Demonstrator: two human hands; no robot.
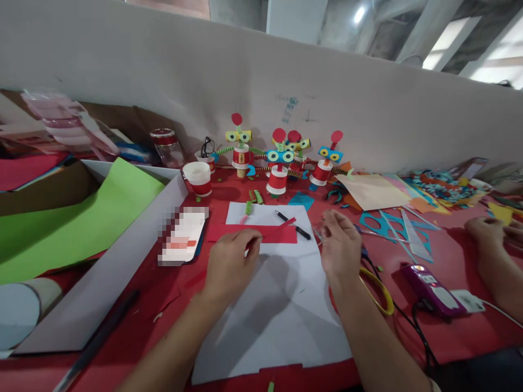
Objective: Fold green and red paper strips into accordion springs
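Observation:
My left hand (232, 256) is closed in a pinch on a narrow red paper strip (286, 224), which points up and to the right. Under it a wider red paper piece (229, 233) lies across white paper (261, 326). My right hand (340, 247) is raised at the sheet's right edge, fingertips pressed together; something clear shows beside them, too faint to name. Between the hands a black pen (303, 233) rests on the sheet. A folded green and pink paper spring (248, 208) lies at the sheet's top edge.
Several paper-cup robot figures (278, 179) stand along the back, near stacked paper cups (198, 177). A phone (183, 237) and a white box (134, 239) with green paper are at left. Rightward are blue stencils (373, 222), a purple device (433, 291) and another person's hand (486, 234).

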